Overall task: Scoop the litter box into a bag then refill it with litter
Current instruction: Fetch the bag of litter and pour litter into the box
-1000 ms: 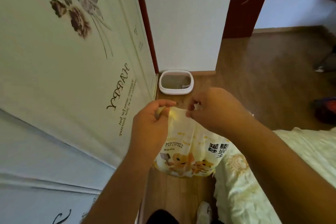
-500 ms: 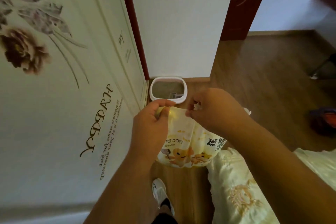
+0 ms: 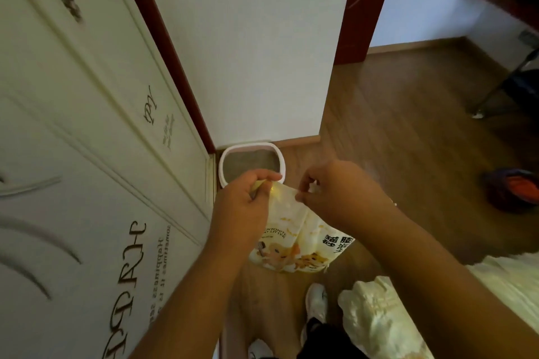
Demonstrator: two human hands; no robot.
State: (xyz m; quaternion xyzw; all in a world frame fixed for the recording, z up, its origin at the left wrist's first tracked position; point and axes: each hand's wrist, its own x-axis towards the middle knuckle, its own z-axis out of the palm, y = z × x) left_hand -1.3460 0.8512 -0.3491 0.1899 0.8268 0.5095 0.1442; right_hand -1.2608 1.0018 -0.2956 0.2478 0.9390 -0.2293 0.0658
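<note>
A yellow and white cat litter bag (image 3: pixel 294 242) with cartoon animals printed on it hangs in front of me. My left hand (image 3: pixel 245 207) pinches its top left corner. My right hand (image 3: pixel 335 192) pinches the top edge on the right side. Just beyond my hands, the white-rimmed litter box (image 3: pixel 226 163) sits on the wooden floor in the corner by the wall, with grey litter inside. My left hand hides part of its near rim.
A pale wardrobe door (image 3: pixel 87 154) with printed lettering fills the left. A bed with a cream patterned cover (image 3: pixel 379 323) is at lower right. My white shoes (image 3: pixel 316 300) are below. A doorway (image 3: pixel 423 52) opens to the right, with a dark orange object (image 3: pixel 513 189) on the floor.
I have walked closer to the litter box, which now sits right behind my hands. Both hands keep the same grip on the bag's top.
</note>
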